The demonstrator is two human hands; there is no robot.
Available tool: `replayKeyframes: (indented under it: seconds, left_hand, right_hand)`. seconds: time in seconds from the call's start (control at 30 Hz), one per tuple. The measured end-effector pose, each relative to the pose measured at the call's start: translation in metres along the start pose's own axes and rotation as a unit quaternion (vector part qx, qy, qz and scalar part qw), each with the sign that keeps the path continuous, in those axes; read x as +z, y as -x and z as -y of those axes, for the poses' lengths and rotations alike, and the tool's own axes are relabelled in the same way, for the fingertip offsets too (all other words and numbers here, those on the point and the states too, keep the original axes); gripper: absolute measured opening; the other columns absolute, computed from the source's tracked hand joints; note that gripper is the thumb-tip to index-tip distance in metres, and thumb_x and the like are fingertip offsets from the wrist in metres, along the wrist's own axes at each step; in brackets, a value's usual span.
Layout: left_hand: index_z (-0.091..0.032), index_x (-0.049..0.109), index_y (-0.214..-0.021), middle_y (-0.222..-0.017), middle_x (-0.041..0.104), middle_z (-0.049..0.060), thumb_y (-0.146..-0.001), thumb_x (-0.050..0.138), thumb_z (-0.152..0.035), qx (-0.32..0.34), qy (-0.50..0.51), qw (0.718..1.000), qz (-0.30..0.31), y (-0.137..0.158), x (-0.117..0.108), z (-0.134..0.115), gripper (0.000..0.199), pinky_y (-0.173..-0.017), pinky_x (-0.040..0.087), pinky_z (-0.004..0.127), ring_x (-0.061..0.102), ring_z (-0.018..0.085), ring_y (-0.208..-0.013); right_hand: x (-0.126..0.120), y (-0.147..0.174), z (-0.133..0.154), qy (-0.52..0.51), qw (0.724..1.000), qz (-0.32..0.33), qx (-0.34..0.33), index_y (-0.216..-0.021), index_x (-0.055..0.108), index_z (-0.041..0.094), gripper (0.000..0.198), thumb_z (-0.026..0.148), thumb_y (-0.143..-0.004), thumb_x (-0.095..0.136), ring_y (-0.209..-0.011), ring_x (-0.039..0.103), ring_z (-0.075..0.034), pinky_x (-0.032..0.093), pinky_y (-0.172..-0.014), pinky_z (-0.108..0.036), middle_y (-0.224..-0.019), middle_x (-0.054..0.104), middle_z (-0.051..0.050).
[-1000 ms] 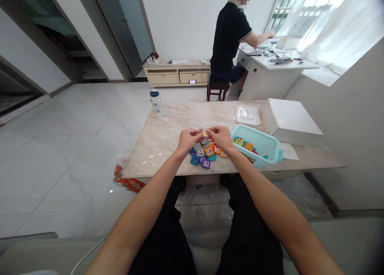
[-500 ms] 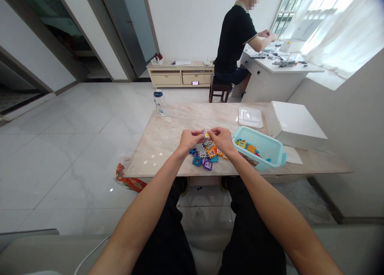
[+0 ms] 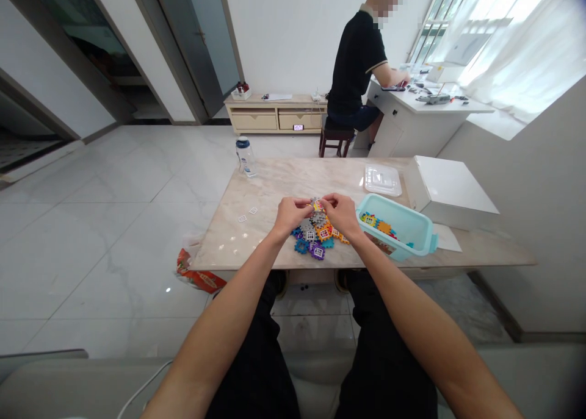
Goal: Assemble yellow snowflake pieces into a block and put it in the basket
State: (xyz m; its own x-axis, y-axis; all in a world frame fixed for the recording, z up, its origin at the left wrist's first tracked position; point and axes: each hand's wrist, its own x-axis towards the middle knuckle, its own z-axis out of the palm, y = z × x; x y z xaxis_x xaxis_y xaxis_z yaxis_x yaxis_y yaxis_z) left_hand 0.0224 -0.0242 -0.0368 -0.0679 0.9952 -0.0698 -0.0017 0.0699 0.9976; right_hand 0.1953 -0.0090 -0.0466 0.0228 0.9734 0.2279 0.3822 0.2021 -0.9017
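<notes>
My left hand [image 3: 292, 215] and my right hand [image 3: 341, 215] meet above the table, fingers pinched on a small toothed plastic building piece [image 3: 317, 205]. It looks grey with yellow and white on its face; my fingertips cover its edges. Just below it lies a pile of interlocking toothed pieces [image 3: 309, 236] in grey, blue, purple, orange and teal, several fitted with white window frames. Beside my right hand stands a light teal plastic bin [image 3: 414, 224] with more coloured pieces [image 3: 383, 227] at its left end.
Two loose white window frames [image 3: 248, 214] lie left on the marble-look table [image 3: 270, 193]. A water bottle [image 3: 245, 157] stands at the far left corner. A clear plastic lid [image 3: 383, 180] and a white box [image 3: 453, 190] sit at the right. Another person [image 3: 354, 65] works at a white desk beyond.
Both hands keep the piece at nearly the same spot, and its coloured face shows a little differently. The other person's hands have lowered to the desk.
</notes>
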Motion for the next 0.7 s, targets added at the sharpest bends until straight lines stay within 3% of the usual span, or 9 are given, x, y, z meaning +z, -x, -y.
replayKeyframes:
  seconds: [0.33,0.5,0.7]
  left_hand:
    - [-0.012,0.083,-0.108,-0.087,0.083,0.010,-0.074,0.088,-0.017,0.072,-0.070,0.995,-0.003,-0.007,0.001,0.011,0.034,-0.078,0.062,0.031,0.079,0.024,-0.084]
    - [-0.013,0.082,-0.106,-0.087,0.083,0.010,-0.074,0.090,-0.019,0.067,-0.048,0.997,-0.007,-0.005,0.005,0.010,0.034,-0.079,0.061,0.031,0.079,0.023,-0.085]
    - [-0.013,0.082,-0.104,-0.090,0.083,0.011,-0.072,0.092,-0.019,0.059,-0.032,0.998,0.001,-0.003,0.005,0.008,0.034,-0.081,0.061,0.031,0.079,0.024,-0.087]
  right_hand:
    - [0.002,-0.001,0.002,-0.021,0.999,-0.023,0.011,-0.093,0.079,0.015,0.023,0.037,-0.090,0.071,-0.078,0.075,-0.021,0.058,-0.074,-0.031,-0.086,0.081,-0.009]
    - [0.005,-0.005,-0.005,-0.094,0.994,0.010,0.047,-0.096,0.079,0.015,0.028,0.042,-0.089,0.074,-0.068,0.073,-0.020,0.059,-0.066,-0.030,-0.078,0.079,-0.008]
    - [0.003,-0.004,-0.004,-0.179,0.980,0.044,0.072,-0.095,0.077,0.015,0.034,0.045,-0.081,0.085,-0.074,0.077,-0.021,0.065,-0.071,-0.032,-0.082,0.080,-0.009]
